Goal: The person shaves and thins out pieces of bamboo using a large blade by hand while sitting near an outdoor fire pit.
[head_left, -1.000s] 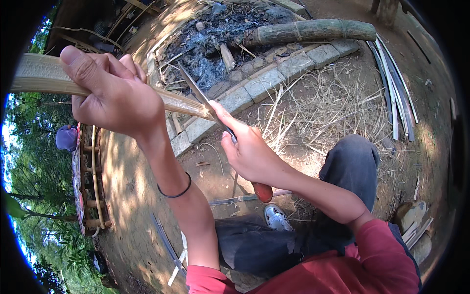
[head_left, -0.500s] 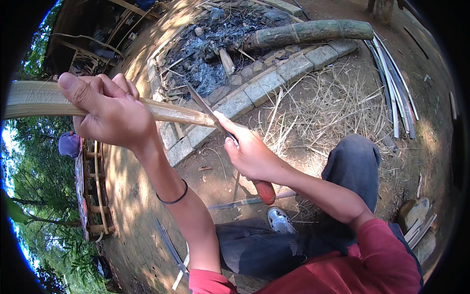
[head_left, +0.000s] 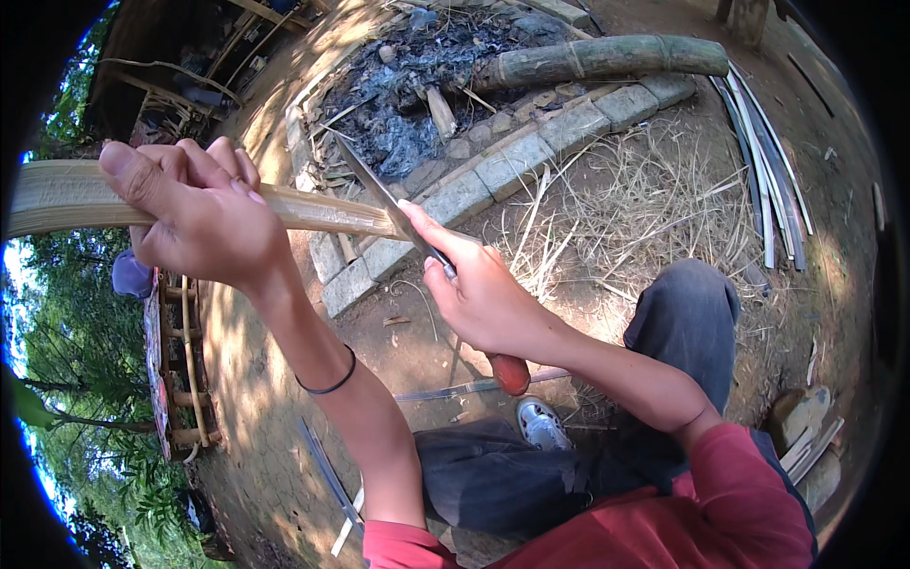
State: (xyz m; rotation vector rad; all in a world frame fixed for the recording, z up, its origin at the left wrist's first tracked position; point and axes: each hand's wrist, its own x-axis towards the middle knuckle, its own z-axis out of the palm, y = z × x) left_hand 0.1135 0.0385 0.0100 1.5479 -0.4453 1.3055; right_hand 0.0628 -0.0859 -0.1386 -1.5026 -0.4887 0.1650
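Observation:
My left hand (head_left: 204, 213) is wrapped round a pale bamboo strip (head_left: 322, 212), which runs out past the left rim. The strip's right end meets the blade of a large knife (head_left: 372, 185). My right hand (head_left: 488, 299) grips that knife, its thumb lying along the blade near the strip's end. Out of the bottom of my right fist sticks the reddish-brown knob of the handle. The blade tip points up and to the left. Most of the handle is hidden by my fingers.
Beyond my hands lies an ash-filled fire pit (head_left: 389, 123) with a stone-block border (head_left: 517, 166) and a thick bamboo log (head_left: 607, 59). Pale shavings (head_left: 626, 209) litter the ground. Long split strips (head_left: 763, 161) lie at right; a bamboo bench (head_left: 185, 370) stands at left.
Both hands have shifted slightly to the left, carrying the strip and knife with them. The blade now reaches a little farther up and left, still against the strip's end.

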